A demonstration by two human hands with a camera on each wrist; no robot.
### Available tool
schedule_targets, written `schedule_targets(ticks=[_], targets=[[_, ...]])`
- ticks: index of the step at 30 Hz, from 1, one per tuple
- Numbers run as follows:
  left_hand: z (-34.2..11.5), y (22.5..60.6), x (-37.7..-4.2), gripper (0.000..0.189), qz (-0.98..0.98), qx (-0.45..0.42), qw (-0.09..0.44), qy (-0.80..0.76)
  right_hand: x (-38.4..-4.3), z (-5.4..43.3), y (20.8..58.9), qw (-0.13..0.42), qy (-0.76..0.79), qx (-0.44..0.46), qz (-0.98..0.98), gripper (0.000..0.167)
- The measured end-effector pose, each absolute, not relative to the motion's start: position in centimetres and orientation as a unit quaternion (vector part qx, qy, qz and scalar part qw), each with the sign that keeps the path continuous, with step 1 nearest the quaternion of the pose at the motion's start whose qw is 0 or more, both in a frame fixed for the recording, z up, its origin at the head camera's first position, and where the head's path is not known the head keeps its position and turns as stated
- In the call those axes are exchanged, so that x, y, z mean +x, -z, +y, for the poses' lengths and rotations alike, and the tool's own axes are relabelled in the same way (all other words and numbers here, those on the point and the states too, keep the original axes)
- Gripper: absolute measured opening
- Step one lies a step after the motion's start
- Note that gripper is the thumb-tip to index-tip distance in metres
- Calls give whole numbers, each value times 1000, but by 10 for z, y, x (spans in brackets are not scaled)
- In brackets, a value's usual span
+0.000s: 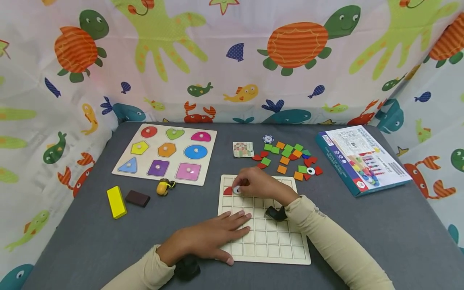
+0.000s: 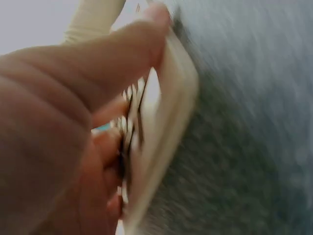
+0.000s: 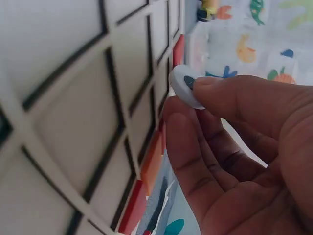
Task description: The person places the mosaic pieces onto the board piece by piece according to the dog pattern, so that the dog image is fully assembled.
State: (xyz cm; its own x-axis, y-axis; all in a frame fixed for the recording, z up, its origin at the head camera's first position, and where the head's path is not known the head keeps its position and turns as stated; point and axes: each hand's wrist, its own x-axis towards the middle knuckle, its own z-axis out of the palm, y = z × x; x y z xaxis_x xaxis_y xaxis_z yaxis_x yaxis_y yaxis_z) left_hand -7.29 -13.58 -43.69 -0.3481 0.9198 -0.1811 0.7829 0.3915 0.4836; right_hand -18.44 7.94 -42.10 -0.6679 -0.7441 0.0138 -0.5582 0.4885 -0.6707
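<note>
My right hand (image 1: 259, 184) pinches a small round white disc (image 3: 180, 87) with a dark centre between thumb and fingers. It holds the disc over the top row of a pale wooden grid board (image 1: 272, 251), just right of a red curved piece (image 1: 228, 191) in the corner cell. My left hand (image 1: 212, 235) lies on the left part of the board with its fingers straight and spread, the thumb at the lower left corner. In the left wrist view, the thumb (image 2: 122, 54) rests against the board's edge (image 2: 181, 93).
Loose green, orange, red and blue pieces (image 1: 287, 153) lie behind the board, with a picture card (image 1: 243, 149) and a chip (image 1: 268, 139). A shape puzzle (image 1: 170, 161), yellow block (image 1: 117, 202), brown block (image 1: 137, 198) and toy bee (image 1: 164, 187) are left; a box (image 1: 362, 159) is right.
</note>
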Motion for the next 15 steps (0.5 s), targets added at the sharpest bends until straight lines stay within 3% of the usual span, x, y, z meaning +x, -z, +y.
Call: schedule_targets(ticks=[15], targets=[[-134, 427, -64, 78, 818, 524, 202, -124, -180, 72, 425, 114, 272, -386, 874, 14]])
